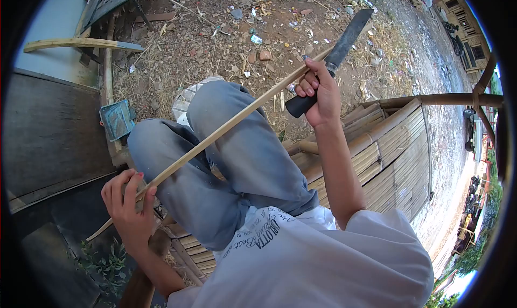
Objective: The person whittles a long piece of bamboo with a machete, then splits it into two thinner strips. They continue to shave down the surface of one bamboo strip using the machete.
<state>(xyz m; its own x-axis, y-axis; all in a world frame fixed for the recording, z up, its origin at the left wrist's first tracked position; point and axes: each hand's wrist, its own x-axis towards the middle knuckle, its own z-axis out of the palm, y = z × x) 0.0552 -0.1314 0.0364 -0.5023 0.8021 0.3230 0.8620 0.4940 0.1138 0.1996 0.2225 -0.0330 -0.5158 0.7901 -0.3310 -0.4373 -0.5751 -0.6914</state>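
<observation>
A long, thin bamboo strip (231, 121) runs diagonally above my knees, from lower left to upper right. Near its lower end, my left hand (131, 203) pinches it between thumb and fingers, and the tip sticks out beyond the hand. My right hand (321, 94) is wrapped round the black handle of a large knife (350, 38), whose dark blade points up and to the right. The strip's upper end passes by the right thumb and behind the blade's base. Whether blade and strip touch, I cannot tell.
Under me is a bamboo slat bench (390, 151) with a pole edge. A blue-green plastic container (117, 120) lies at the left beside a dark panel (51, 135). Litter and dry leaves cover the dirt ground (215, 54) ahead. A curved bamboo piece (81, 43) juts out at upper left.
</observation>
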